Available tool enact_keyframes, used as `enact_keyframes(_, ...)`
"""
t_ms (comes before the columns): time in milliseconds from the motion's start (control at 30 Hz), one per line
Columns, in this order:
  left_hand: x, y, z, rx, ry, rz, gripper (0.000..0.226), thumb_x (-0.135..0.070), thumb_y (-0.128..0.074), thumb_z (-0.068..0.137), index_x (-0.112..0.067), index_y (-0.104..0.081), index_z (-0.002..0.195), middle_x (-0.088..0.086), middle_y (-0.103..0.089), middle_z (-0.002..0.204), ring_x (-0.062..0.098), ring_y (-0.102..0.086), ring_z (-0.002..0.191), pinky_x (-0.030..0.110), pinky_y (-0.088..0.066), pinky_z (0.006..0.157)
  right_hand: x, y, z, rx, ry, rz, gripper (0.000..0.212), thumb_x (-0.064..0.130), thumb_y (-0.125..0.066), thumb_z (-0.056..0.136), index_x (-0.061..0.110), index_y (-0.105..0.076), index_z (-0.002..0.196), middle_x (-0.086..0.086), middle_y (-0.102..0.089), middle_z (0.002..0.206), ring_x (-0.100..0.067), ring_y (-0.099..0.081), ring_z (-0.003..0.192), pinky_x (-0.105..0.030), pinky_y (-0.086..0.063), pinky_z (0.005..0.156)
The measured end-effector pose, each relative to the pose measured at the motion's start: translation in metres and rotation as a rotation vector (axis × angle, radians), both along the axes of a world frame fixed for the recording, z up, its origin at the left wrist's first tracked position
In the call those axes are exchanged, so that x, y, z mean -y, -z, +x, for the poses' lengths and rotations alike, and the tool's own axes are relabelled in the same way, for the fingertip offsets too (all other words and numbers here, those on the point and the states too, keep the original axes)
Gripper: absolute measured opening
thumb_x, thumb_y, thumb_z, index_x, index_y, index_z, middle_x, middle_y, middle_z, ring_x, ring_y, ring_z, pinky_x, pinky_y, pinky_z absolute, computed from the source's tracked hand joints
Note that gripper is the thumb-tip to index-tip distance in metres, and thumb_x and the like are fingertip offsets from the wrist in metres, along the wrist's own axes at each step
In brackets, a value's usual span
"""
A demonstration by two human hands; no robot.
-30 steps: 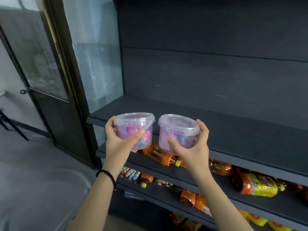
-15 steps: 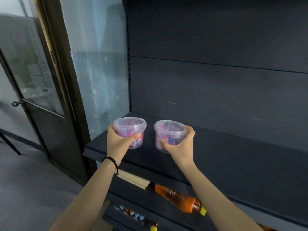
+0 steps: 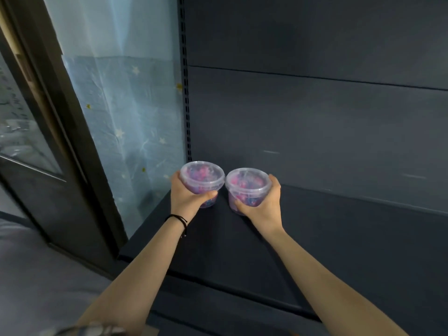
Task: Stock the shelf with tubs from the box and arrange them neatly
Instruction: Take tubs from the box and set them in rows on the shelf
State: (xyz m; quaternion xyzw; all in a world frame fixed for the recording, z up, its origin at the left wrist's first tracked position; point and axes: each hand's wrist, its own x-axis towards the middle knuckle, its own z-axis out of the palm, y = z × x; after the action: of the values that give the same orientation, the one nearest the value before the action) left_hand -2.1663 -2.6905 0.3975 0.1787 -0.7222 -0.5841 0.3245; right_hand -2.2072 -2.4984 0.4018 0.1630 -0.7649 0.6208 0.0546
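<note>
While both arms were stretched out over the shelf (image 3: 339,238), the left hand (image 3: 186,200) gripped the left tub (image 3: 202,177), thumb curled across the near wall and fingers wrapped round the outer side below the lid rim. The right hand (image 3: 263,204) gripped the right tub (image 3: 247,183) in mirror fashion, thumb on the near wall and fingers round the outer side. A black cord (image 3: 178,219) circled the left wrist.

Both tubs were clear plastic with snap-on lids, upright, and filled with pink and blue contents. They were side by side at the back left corner of the shelf, lid rims touching or very nearly so. Whether their bases rested on the shelf surface could not be told, as the hands covered the lower walls.

The shelf was a dark, flat board carrying nothing but the tubs. A dark back panel (image 3: 315,129) rose from the rear edge of the shelf. A slotted upright (image 3: 186,93) stood at the rear left corner of the shelf. Left of the shelf hung a pale blue sheet (image 3: 126,105) printed with stars, and further left of the shelf stood a dark door frame (image 3: 55,117). Grey floor (image 3: 36,275) lay below the left end of the shelf.
</note>
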Motion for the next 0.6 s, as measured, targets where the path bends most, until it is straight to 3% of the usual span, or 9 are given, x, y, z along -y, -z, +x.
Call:
enact_keyframes(200,0.026,0.011,-0.041,-0.011,0.047,-0.003,0.086,-0.016,-0.093,0.051,-0.019,-0.042,0.12,-0.005,-0.05,0.118,0.01,-0.054,0.109,0.01,-0.043,0.08,0.034,0.004,-0.018,0.008,0.139,0.076,0.107,0.042,-0.088,0.056,0.037,-0.022,0.14,0.01,-0.033,0.142,-0.007,-0.04,0.127,-0.03,-0.044,0.097)
enact_keyframes(333,0.036,0.017,-0.062,0.019,0.08,0.01,0.099,-0.03,-0.092,0.046,-0.016,-0.04,0.129,-0.002,-0.052,0.124,0.013,-0.054,0.114,0.031,-0.049,0.096,0.05,0.004,-0.035,0.036,0.225,0.121,0.112,0.043,-0.087,0.059,0.03,-0.017,0.146,0.008,-0.027,0.148,-0.01,-0.036,0.131,-0.032,-0.042,0.099)
enact_keyframes(433,0.043,0.014,-0.072,0.159,0.113,-0.054,0.123,-0.051,-0.086,0.039,-0.018,-0.027,0.141,-0.002,-0.048,0.134,0.018,-0.051,0.122,0.043,-0.045,0.102,0.056,0.003,-0.045,0.068,0.255,0.171,0.116,0.047,-0.085,0.061,0.031,-0.01,0.148,0.008,-0.021,0.153,-0.016,-0.035,0.136,-0.042,-0.044,0.102)
enact_keyframes(533,0.052,0.009,-0.075,0.305,0.164,-0.124,0.138,-0.047,-0.09,0.048,-0.015,-0.005,0.151,0.005,-0.035,0.149,0.026,-0.037,0.136,0.046,-0.035,0.11,0.054,0.002,-0.049,0.08,0.25,0.203,0.118,0.044,-0.085,0.062,0.032,-0.006,0.149,0.008,-0.019,0.155,-0.017,-0.032,0.138,-0.042,-0.041,0.104)
enact_keyframes(600,0.057,0.007,-0.072,0.372,0.168,-0.16,0.138,-0.047,-0.089,0.051,-0.013,0.0,0.152,0.007,-0.033,0.151,0.028,-0.033,0.138,0.046,-0.032,0.112,0.049,0.002,-0.047,0.092,0.218,0.205,0.122,0.04,-0.086,0.063,0.03,-0.002,0.151,0.007,-0.014,0.157,-0.017,-0.024,0.142,-0.04,-0.035,0.109)
